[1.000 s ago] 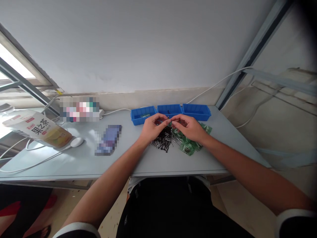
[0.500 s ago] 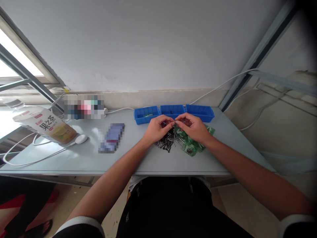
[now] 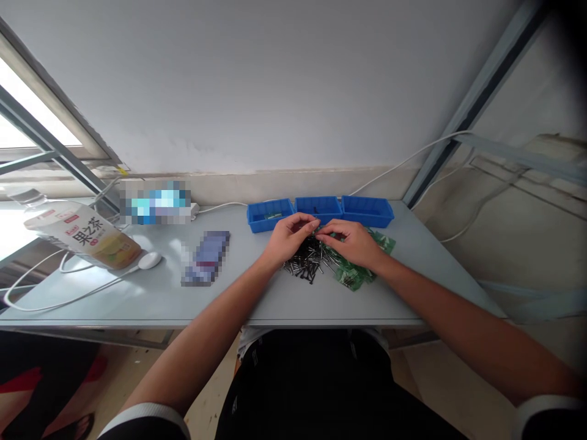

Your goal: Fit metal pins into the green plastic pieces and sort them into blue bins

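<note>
My left hand [image 3: 288,237] is closed in a pinch over a pile of dark and silvery screws [image 3: 305,269]. Thumb and forefinger of my right hand [image 3: 352,242] are pinched too, and its fingertips almost meet those of the left. Whatever lies between the fingertips is too small to make out. Green plastic packets [image 3: 352,278] lie beside the screws, partly under my right hand. Just behind the hands stand three blue bins. A small green packet shows in the left bin [image 3: 257,225], a small dark piece in the middle bin [image 3: 318,208]; the right bin [image 3: 369,211] shows only blue plastic.
At the left of the table [image 3: 220,305], a drink bottle [image 3: 82,235] leans near a white cable with a round end [image 3: 149,261]. A blurred-out flat object [image 3: 207,258] lies nearer the middle. A wall [image 3: 275,98] rises behind; metal posts flank both sides.
Both hands have shifted slightly left, still pinching close together over the pile. The right hand's fingertips have dropped a little lower. The bins and packets have stayed in place.
</note>
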`<state>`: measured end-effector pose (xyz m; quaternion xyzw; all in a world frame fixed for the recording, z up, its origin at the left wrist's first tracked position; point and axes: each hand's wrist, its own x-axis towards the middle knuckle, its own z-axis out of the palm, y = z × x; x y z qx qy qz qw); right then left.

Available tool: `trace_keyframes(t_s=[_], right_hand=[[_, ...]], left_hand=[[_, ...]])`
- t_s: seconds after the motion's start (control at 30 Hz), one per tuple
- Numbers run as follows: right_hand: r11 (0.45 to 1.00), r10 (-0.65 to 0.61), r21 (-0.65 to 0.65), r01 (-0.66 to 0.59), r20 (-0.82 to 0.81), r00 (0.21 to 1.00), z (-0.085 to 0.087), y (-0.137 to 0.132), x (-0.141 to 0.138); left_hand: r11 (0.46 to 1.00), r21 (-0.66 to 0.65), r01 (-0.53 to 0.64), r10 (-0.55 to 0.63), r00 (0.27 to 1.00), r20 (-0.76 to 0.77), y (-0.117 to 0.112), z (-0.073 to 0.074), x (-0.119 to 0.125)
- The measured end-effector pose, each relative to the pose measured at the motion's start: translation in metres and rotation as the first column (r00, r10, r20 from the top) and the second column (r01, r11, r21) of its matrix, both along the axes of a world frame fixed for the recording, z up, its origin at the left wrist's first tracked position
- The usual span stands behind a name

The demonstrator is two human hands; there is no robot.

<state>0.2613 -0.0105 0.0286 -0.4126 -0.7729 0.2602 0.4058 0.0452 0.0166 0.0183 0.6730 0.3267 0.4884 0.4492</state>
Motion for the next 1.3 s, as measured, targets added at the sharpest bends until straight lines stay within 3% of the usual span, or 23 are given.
trace_keyframes(t_s=[0.1,0.2,0.33,0.5,0.8,1.13,1.3], right_hand=[[0.995,-0.084,0.051,0.085,-0.021,0.996,0.003,-0.002,0.000],[0.983,-0.150,0.096,0.159,-0.087,0.985,0.007,-0.004,0.001],[0.983,-0.087,0.162,0.087,-0.008,0.996,0.008,-0.005,0.002],[0.984,-0.066,0.171,0.051,0.086,0.994,-0.003,0.001,0.000],[0.993,-0.081,-0.088,0.073,-0.086,0.993,-0.006,0.004,0.002],[0.980,-0.011,-0.197,-0.036,-0.233,0.973,0.001,0.000,0.001],[0.951,-0.076,-0.303,-0.054,-0.399,0.914,0.000,0.008,-0.001]], left_hand=[[0.999,-0.032,-0.004,0.003,0.999,-0.036,-0.001,0.000,0.000],[0.994,0.078,-0.077,0.091,0.979,-0.184,-0.001,-0.001,-0.002],[0.981,0.149,-0.125,0.160,0.956,-0.246,0.000,-0.002,-0.004],[0.983,0.160,-0.090,0.124,0.967,-0.224,-0.001,-0.003,-0.004],[0.999,0.039,0.007,-0.003,0.996,-0.090,0.000,-0.002,-0.001],[0.991,0.131,0.039,-0.022,0.992,-0.124,0.002,0.000,-0.004],[0.986,0.165,-0.024,0.051,0.985,-0.165,0.000,0.001,-0.003]])
